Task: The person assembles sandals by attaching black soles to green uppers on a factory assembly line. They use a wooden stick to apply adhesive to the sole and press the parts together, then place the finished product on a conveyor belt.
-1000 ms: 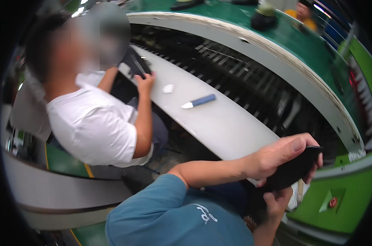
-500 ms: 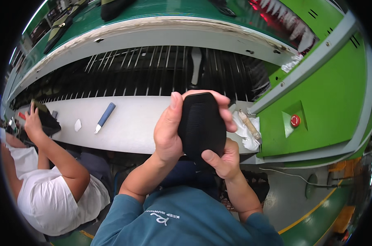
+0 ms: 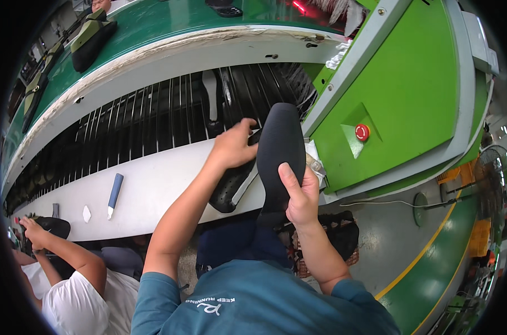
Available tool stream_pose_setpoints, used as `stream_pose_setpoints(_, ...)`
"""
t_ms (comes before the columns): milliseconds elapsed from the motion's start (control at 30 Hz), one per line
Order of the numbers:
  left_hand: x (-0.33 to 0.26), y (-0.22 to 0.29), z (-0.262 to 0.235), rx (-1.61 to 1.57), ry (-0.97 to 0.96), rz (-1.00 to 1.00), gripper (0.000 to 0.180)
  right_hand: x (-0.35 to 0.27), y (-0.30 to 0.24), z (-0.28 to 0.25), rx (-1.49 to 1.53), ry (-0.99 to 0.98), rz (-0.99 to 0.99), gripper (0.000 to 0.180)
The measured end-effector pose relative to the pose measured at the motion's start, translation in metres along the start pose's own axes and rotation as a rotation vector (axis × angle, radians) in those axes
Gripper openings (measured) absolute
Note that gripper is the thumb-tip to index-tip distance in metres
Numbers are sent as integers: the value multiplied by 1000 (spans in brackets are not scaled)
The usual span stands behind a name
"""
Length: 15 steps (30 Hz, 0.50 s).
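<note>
My right hand (image 3: 302,195) grips a black shoe sole (image 3: 281,145) near its narrow lower end, with the thumb across its finely ribbed face. This sole stands raised above the bench, its wide end pointing away from me. Left of it, a second black sole (image 3: 226,192) with a pale grey strip slants over the bench's front part. My left hand (image 3: 234,146) is at that sole's far end, thumb and fingers on either side of it. The raised sole hides part of this grip. Another sole with a grey strip (image 3: 210,95) rests on the dark rollers beyond.
A blue-handled knife (image 3: 115,192) and a white scrap (image 3: 87,214) lie on the pale bench (image 3: 147,195). A green machine housing (image 3: 398,123) with a red button (image 3: 362,132) stands right. Shoe parts (image 3: 94,42) sit on the green upper belt. A co-worker's arm (image 3: 74,251) is at left.
Both hands held a black sole together before. The left hand has moved away, onto a second sole now visible. The right hand holds its sole turned more upright. The view has shifted right.
</note>
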<state>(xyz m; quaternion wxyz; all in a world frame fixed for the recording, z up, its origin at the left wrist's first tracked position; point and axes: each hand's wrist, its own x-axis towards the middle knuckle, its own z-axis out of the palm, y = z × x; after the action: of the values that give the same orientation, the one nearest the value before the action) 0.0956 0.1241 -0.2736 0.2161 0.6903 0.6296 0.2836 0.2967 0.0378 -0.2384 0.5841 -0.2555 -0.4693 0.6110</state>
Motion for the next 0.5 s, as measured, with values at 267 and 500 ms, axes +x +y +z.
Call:
stream_pose_setpoints(267,-3,-5,4,-346,35,16,79,-4,-13,-7,70,148,-25,25)
stream_pose_setpoints(500,-90,56,-63,-785,397,197,50,-39,-9,11,67,-48,45,26)
